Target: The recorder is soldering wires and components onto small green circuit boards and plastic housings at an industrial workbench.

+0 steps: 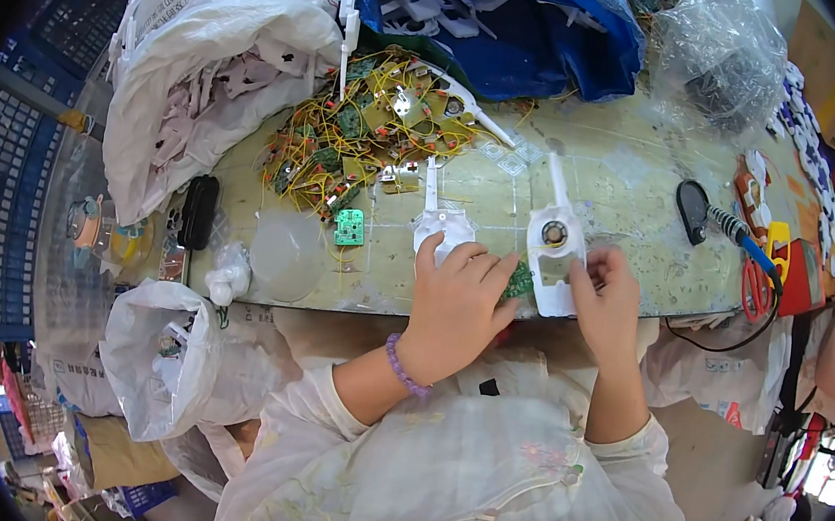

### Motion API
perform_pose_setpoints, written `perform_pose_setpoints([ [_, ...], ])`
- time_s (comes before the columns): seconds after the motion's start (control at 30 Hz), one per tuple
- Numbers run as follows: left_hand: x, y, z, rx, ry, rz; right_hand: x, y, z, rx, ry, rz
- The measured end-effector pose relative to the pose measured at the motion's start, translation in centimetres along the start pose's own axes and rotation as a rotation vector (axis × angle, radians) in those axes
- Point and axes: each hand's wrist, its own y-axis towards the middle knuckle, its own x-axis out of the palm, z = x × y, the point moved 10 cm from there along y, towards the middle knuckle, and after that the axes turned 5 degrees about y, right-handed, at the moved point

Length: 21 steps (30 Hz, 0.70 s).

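Observation:
Two long-handled white plastic shells lie side by side at the table's near edge. My left hand, with a purple bead bracelet at the wrist, reaches over the lower end of the left shell. Its thumb and index finger close at the edge of a green circuit board, which is partly hidden by the fingers. With thumb and fingers bent, my right hand grips the right edge of the other shell. A round dark part with a metallic middle sits in that shell.
Beyond my hands lies a heap of circuit boards with yellow wires; a loose green board is nearer. A white sack and blue bag hold plastic parts. Rightward are a blue-handled soldering iron and red scissors.

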Motion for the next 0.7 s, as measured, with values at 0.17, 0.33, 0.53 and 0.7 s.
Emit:
perform_pose_setpoints([
  [0.17, -3.0, 0.6, -2.5, -0.056, -0.196, 0.056, 1.7, -0.4, -1.2, 0.036, 0.808, -0.075],
  [0.33, -2.3, -0.4, -8.9, -0.342, -0.469, 0.036, 5.1, -1.2, -5.6, -0.213, 0.739, -0.294],
  [0.53, 0.0, -1.5, -12.5, -0.652, -0.775, 0.069, 7.2, -4.5, -11.8, -0.798, -0.046, -0.101],
  [0.7, -1.6, -0.3, -11.7, -0.343, -0.231, 0.172, 9.7, -5.8, -12.8, -0.871, -0.129, -0.11],
])
